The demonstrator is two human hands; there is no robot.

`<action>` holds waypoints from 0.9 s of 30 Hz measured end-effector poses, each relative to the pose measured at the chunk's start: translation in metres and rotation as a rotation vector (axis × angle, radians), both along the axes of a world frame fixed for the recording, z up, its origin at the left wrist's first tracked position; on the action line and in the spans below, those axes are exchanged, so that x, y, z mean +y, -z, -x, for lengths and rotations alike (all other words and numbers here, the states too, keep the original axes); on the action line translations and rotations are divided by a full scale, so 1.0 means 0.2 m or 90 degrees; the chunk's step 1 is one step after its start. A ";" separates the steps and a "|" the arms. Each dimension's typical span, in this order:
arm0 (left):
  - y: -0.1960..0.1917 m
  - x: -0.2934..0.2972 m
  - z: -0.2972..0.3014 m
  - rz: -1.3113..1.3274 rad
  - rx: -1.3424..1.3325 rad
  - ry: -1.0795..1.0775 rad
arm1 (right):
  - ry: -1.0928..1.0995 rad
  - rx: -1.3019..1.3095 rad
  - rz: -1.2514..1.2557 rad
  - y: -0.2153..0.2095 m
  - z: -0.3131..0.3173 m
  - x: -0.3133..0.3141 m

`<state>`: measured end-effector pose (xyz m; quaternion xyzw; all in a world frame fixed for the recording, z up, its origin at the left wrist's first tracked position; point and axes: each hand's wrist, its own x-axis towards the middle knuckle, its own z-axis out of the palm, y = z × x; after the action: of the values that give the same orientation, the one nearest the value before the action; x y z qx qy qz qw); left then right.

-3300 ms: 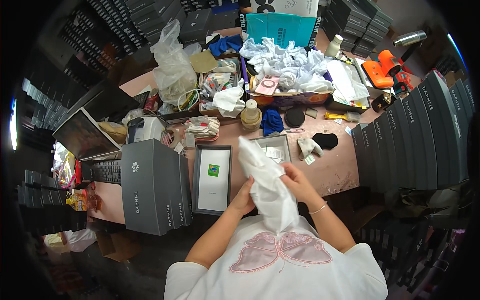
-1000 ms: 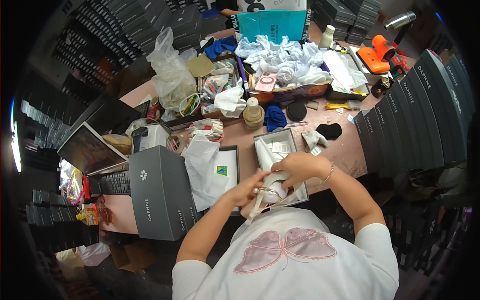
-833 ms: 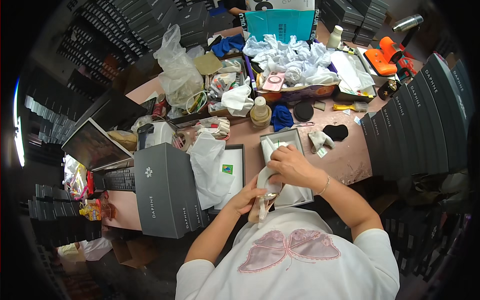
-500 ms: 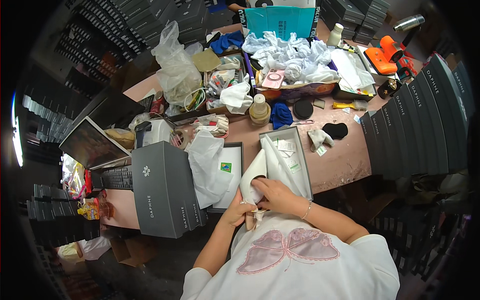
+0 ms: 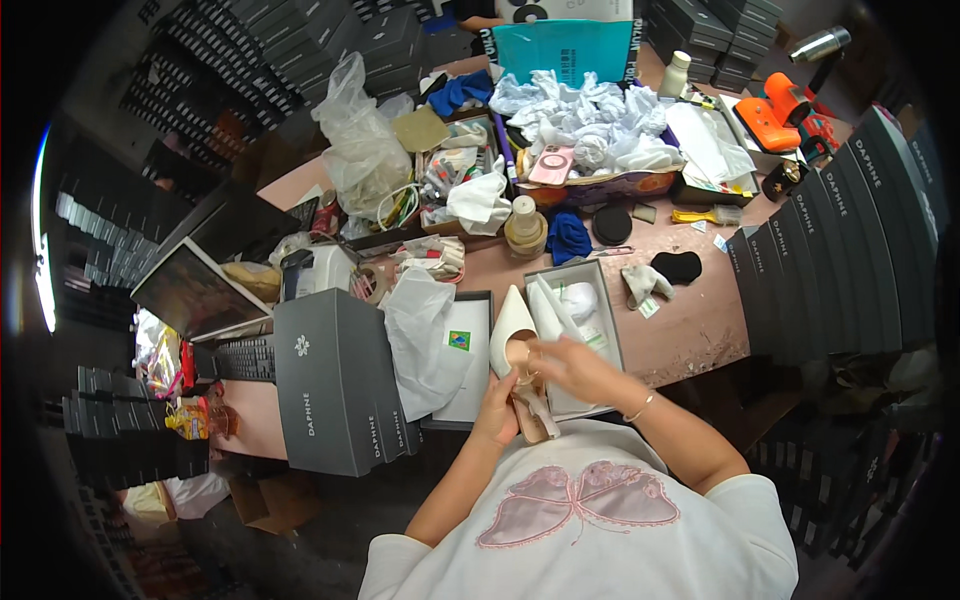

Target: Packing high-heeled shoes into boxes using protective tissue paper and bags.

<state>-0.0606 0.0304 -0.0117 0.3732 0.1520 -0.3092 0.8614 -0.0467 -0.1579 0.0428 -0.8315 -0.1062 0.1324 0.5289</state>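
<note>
A white pointed-toe shoe [image 5: 510,330] with a tan insole and an ankle strap is held in front of my body, toe facing away. My left hand [image 5: 497,408] is closed round its side near the heel. Over the shoe's opening is my right hand [image 5: 572,366], its fingers blurred by motion near the strap; whether they grip it cannot be told. Just right of the shoe stands an open grey shoebox [image 5: 612,335] with white tissue paper [image 5: 553,308] and a white wad [image 5: 578,300] inside.
White wrapping [image 5: 425,345] lies over a box lid [image 5: 480,340] on the left, beside stacked dark shoeboxes [image 5: 325,390]. More shoeboxes [image 5: 830,250] rise at the right. A glue-coloured bottle [image 5: 525,235], blue cloth [image 5: 568,238], brush [image 5: 700,215] and carton of crumpled paper [image 5: 600,185] sit farther back.
My right hand has come out of the shoe's opening and now hovers over it, showing the insole. A white wad now shows in the shoebox. The shoe has shifted slightly away from my body.
</note>
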 end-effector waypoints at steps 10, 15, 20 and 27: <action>-0.15 -0.09 0.00 -0.023 0.060 0.026 | 0.058 0.055 0.019 0.32 -0.11 0.24; 0.01 -0.03 -0.33 -0.156 -0.025 0.101 | -0.074 0.003 0.087 0.13 0.01 0.28; 0.46 0.10 -0.40 -0.127 0.086 0.058 | -0.113 0.116 0.106 0.21 -0.12 0.32; -0.09 -0.07 -0.29 -0.173 -0.079 0.078 | -0.099 -0.038 0.012 -0.01 0.11 0.15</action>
<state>-0.0021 0.0164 0.0065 0.5136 0.1160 -0.3144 0.7899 -0.0687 -0.1277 0.0440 -0.8291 -0.1846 0.1494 0.5061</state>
